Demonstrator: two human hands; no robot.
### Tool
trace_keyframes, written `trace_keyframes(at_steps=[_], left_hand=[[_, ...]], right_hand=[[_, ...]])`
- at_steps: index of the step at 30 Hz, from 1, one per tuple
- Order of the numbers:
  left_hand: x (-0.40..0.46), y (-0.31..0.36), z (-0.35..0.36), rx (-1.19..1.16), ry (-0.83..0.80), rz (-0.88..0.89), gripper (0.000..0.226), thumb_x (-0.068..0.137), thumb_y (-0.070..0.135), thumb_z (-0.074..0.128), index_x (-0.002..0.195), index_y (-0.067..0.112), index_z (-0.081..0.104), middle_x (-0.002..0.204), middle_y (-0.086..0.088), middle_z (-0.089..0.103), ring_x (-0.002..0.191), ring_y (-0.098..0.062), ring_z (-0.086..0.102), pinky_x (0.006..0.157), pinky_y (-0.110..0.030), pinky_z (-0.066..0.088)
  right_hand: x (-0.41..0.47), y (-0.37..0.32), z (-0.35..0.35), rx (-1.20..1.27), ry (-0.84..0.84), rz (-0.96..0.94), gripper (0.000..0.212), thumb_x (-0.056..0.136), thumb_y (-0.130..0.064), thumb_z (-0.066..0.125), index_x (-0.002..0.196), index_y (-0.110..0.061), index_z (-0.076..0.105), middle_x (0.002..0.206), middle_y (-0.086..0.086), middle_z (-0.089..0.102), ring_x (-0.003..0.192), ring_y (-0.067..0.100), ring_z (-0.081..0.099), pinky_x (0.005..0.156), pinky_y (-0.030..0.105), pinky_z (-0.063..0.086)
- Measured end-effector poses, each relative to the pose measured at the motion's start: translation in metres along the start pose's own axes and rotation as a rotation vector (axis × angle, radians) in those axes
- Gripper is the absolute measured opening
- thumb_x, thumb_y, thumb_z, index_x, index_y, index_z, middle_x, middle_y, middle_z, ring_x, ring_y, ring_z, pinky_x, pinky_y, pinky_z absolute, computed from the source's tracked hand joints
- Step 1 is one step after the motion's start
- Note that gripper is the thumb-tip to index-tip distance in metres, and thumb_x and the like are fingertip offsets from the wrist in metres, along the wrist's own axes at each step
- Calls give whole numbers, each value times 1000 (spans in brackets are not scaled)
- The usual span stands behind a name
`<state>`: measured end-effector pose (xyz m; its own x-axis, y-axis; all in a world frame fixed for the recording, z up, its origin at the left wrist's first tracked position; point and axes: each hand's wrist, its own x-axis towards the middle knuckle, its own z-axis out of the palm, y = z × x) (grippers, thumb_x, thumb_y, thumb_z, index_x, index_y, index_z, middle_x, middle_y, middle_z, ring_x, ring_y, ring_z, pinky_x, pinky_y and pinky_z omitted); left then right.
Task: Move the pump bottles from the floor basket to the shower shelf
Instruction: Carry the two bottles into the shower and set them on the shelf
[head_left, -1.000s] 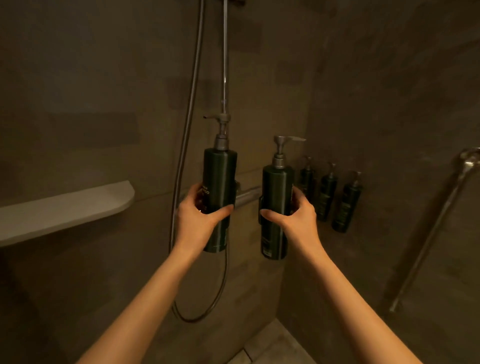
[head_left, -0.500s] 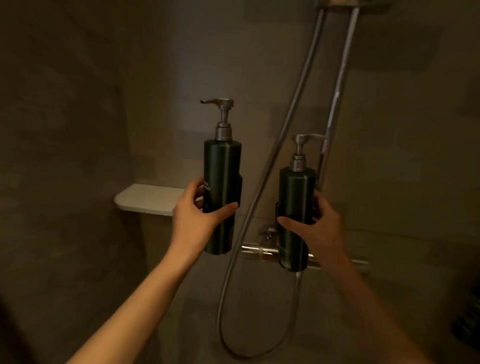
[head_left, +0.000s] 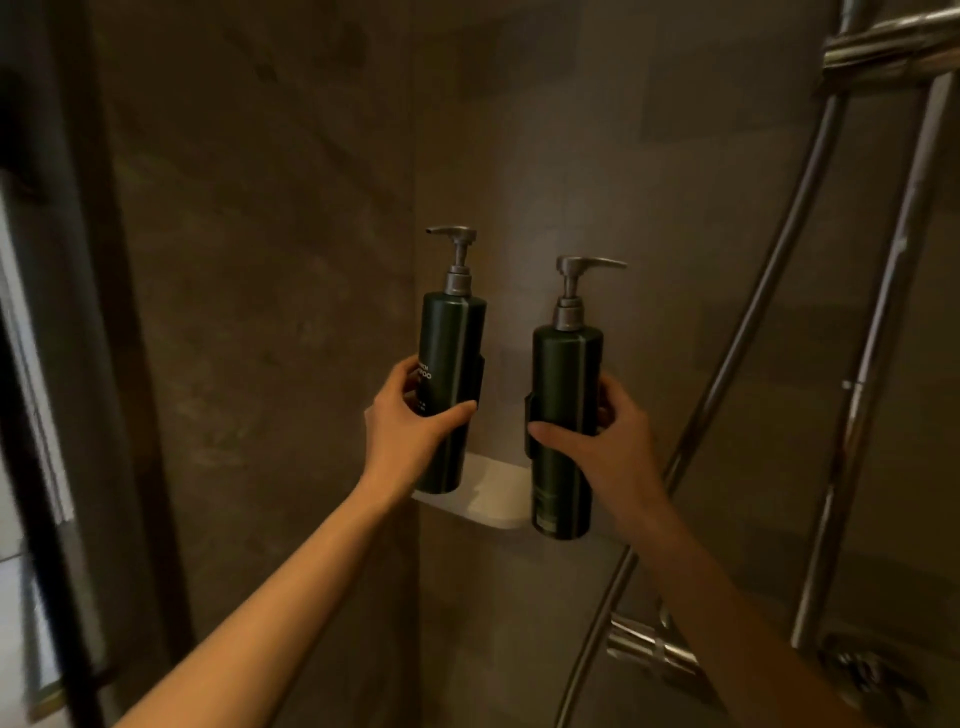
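Left hand (head_left: 410, 421) grip closed around the left pump bottle (head_left: 451, 384), thumb across its front, upright. Right hand (head_left: 597, 441) grip closed around the right pump bottle (head_left: 563, 431), upright, held slightly lower. Both bottles in front of the pale shower shelf (head_left: 491, 493) in the wall corner; contact with shelf unclear.

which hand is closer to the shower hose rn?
Right. The right hand, gripping the right pump bottle, is just left of the shower hose. The left hand, holding the left pump bottle, is farther left, by the corner shelf.
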<state>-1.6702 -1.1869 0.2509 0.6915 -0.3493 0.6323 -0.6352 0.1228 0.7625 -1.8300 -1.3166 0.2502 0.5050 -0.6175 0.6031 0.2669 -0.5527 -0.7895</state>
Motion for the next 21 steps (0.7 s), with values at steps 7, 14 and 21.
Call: trace_keyframes(at_steps=[7,14,21], left_hand=[[32,-56,7,-6,27,-39,76,65,32,82,132,30,45,106,23,52,87,10,51,70,-8,40],[47,-93,14,-32,13,-53,76,65,32,82,132,31,45,111,18,54,90,7,53,72,-10,42],[51,-102,17,-78,54,-95,74,70,29,80,135,26,44,116,12,55,99,-4,54,80,-20,44]], right_hand=[[25,23,26,10,-24,19,62,63,-13,85,114,-32,55,100,-20,62,88,-7,61,70,13,49],[40,44,31,21,-1,46,58,60,-17,86,99,-47,55,97,-18,66,87,-7,65,71,18,50],[51,53,22,5,23,64,64,61,-18,86,110,-41,54,100,-22,64,89,-6,63,72,17,49]])
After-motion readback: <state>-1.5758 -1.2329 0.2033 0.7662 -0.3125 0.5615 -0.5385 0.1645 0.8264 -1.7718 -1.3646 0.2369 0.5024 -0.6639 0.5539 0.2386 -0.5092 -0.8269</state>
